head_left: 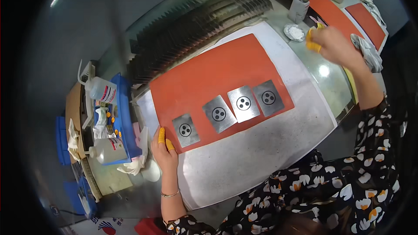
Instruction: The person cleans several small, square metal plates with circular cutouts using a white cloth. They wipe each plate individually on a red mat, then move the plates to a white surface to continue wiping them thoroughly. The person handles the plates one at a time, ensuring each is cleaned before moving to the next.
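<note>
Four grey metal plates lie in a slanting row on an orange mat (209, 76): a leftmost plate (186, 138), a second plate (213, 124), a brighter third plate (247, 113) and a rightmost plate (273, 105). Each bears a black ring with three dots. My left hand (166, 154), yellow covers on two fingers, rests open at the mat's near left corner, beside the leftmost plate. Off to the far right, my right hand (334, 47) has its yellow-covered fingers curled together near a small dish of white material (294, 32). Whatever they pinch is hidden.
Behind the mat stands a long rack of dark plates (200, 28). A metal-topped bottle (299, 7) is beside the dish. At left, a blue tray (124, 122) sits by a spouted bottle (102, 90) and a second bottle (109, 150). White paper (244, 165) lies beneath the mat.
</note>
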`<action>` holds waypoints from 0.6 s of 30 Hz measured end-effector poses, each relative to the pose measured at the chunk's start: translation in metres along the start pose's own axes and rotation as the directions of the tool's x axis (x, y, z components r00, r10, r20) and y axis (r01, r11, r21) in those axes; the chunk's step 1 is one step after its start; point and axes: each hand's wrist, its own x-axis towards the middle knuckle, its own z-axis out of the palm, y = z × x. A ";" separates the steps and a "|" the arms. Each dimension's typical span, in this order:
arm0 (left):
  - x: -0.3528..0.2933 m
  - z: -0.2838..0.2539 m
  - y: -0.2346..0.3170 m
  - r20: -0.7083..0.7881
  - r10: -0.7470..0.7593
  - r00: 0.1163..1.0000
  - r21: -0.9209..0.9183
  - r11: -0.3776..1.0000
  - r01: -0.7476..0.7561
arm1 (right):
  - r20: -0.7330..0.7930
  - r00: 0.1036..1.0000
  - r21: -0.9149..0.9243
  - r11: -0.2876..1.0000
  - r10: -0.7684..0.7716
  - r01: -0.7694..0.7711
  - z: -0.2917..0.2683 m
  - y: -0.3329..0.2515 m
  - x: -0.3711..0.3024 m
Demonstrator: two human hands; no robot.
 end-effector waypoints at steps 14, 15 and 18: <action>0.008 0.006 0.005 0.037 0.016 0.999 -0.017 1.000 -0.015 | -0.154 0.987 -0.244 0.966 0.052 -0.089 0.004 0.189 0.129; 0.008 0.005 0.007 0.040 0.010 0.999 -0.016 1.000 -0.010 | -0.203 0.979 -0.245 0.966 0.036 -0.086 0.006 0.187 0.128; 0.007 0.005 0.006 0.042 0.016 0.999 0.004 1.000 -0.017 | -0.097 0.991 -0.384 0.915 0.092 -0.123 0.003 0.180 0.131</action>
